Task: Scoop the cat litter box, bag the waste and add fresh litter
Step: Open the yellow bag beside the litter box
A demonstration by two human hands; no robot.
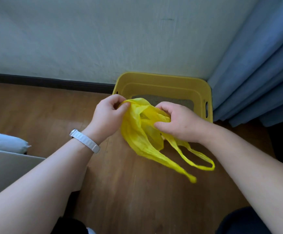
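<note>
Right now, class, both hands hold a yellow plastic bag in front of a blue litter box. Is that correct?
Not quite. The head view shows the left hand and right hand holding the yellow plastic bag, but the litter box is yellow, not blue.

Two bare hands, left hand (109, 114) and right hand (181, 122), pinch a crumpled yellow plastic bag (140, 132) above a wooden floor (137, 200), before a yellow litter box (162, 81).
</note>
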